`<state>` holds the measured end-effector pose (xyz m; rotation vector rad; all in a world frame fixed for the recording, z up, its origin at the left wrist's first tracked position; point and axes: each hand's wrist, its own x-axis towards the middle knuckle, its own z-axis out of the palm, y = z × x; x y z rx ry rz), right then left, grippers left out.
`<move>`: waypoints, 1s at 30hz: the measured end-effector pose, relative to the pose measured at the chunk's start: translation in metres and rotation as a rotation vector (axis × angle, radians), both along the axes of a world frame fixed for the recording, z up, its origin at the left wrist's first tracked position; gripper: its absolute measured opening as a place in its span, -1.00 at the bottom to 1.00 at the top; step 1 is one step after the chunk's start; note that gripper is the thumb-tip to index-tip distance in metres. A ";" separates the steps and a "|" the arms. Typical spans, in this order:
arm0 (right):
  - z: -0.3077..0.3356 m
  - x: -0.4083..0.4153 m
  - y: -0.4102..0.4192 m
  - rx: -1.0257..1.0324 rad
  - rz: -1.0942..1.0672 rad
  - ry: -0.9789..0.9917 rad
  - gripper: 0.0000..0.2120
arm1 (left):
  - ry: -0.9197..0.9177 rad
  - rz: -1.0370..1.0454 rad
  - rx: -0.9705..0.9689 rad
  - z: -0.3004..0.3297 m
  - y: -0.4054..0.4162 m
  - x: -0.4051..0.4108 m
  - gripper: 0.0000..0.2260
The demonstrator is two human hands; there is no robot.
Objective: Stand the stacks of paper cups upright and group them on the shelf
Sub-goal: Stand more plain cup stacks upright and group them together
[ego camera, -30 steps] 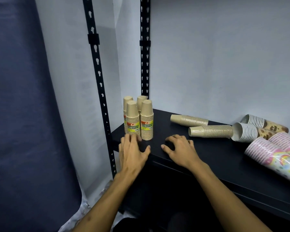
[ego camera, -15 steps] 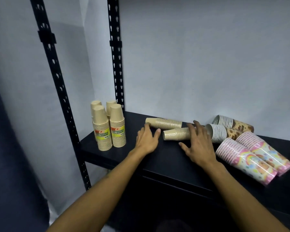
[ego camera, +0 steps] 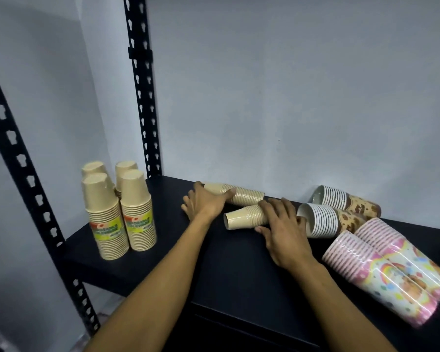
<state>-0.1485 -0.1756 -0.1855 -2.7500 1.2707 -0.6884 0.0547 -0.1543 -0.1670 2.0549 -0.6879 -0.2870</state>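
Observation:
Several tan cup stacks [ego camera: 122,212] stand upright together at the left end of the black shelf [ego camera: 229,280]. Two more tan stacks lie on their sides mid-shelf. My left hand [ego camera: 205,203] grips the small end of the far lying stack [ego camera: 247,196], thumb over its top. Over the near lying stack [ego camera: 243,219] curl the fingers of my right hand [ego camera: 283,228], with the thumb under it. To the right, two white-and-brown stacks [ego camera: 327,221] and two pink rainbow stacks [ego camera: 381,275] also lie on their sides.
Black perforated shelf posts stand at the back left [ego camera: 142,97] and front left [ego camera: 23,161]. A pale wall [ego camera: 290,97] closes the back of the shelf. Bare shelf surface shows between the upright group and my hands.
Both hands have moved right from the upright group to the two lying tan stacks and closed on them. The view has shifted right as well.

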 end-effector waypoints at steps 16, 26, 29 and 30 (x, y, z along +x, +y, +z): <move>0.004 -0.006 -0.002 0.031 0.130 -0.527 -0.62 | 0.243 -0.409 -0.791 0.036 0.041 0.005 -0.51; 0.007 -0.007 0.002 0.255 0.134 -0.653 -0.60 | 0.070 -0.731 -0.643 0.031 0.059 -0.013 -0.52; 0.009 -0.008 0.006 0.278 0.157 -0.669 -0.58 | 0.046 -0.774 -0.565 0.024 0.059 -0.025 -0.48; 0.009 -0.007 0.006 0.282 0.162 -0.675 -0.58 | 0.027 -0.788 -0.529 0.021 0.058 -0.029 -0.41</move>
